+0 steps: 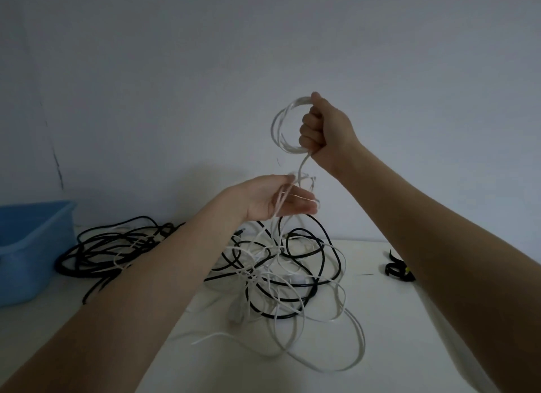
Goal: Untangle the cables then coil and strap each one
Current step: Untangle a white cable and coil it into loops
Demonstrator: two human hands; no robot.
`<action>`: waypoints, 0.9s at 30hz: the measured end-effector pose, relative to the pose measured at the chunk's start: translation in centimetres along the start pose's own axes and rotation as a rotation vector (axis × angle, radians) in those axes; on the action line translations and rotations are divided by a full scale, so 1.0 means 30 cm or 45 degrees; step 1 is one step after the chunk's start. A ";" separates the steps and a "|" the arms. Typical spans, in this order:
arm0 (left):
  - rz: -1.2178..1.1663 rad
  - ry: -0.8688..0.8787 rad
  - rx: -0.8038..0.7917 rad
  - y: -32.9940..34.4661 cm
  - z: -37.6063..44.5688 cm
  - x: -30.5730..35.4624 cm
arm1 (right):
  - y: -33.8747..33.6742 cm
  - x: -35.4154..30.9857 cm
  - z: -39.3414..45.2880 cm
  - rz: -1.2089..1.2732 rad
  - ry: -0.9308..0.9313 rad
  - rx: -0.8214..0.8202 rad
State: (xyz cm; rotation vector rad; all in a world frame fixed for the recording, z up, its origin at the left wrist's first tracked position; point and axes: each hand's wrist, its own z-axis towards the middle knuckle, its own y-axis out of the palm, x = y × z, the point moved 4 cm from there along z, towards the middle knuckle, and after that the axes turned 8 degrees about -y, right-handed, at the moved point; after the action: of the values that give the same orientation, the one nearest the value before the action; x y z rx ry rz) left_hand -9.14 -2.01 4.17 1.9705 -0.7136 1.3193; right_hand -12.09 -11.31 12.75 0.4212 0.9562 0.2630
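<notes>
Hanging in the air above the table, a small coil of white cable (282,126) sits in the right hand (325,129), whose fingers are clenched in a fist around one side of the loops. From the bottom of that coil a single white strand drops down and passes across the left hand (281,199), which is held lower and palm up with its fingers relaxed and nearly straight; the strand lies over the fingers, and whether the thumb pinches it I cannot tell, since the motion blurs that spot. Below the left hand the same white cable falls into a loose tangle of white cable (292,290) spread on the white table (380,319), with wide loops reaching toward the near edge. Threaded through that heap are black cables (319,246), some of their loops lifted off the surface beneath the left hand. A second mass of black cable (111,252) lies farther left, partly hidden behind the left forearm, with a few thin white strands crossing it. Just beside it, at the far left, stands a blue plastic bin (32,246). On the right, near the right forearm, lies a small black strap (396,268), apart from the cables. A plain pale wall (175,70) rises behind everything.
</notes>
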 end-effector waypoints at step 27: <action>1.033 0.419 0.393 -0.036 -0.034 0.049 | -0.049 -0.015 0.009 -0.084 0.112 -0.086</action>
State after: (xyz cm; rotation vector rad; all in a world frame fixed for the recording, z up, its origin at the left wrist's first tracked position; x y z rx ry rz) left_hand -8.42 -0.66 5.59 1.6519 -1.2701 2.2802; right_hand -12.08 -12.85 12.55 0.3178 1.0425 0.2549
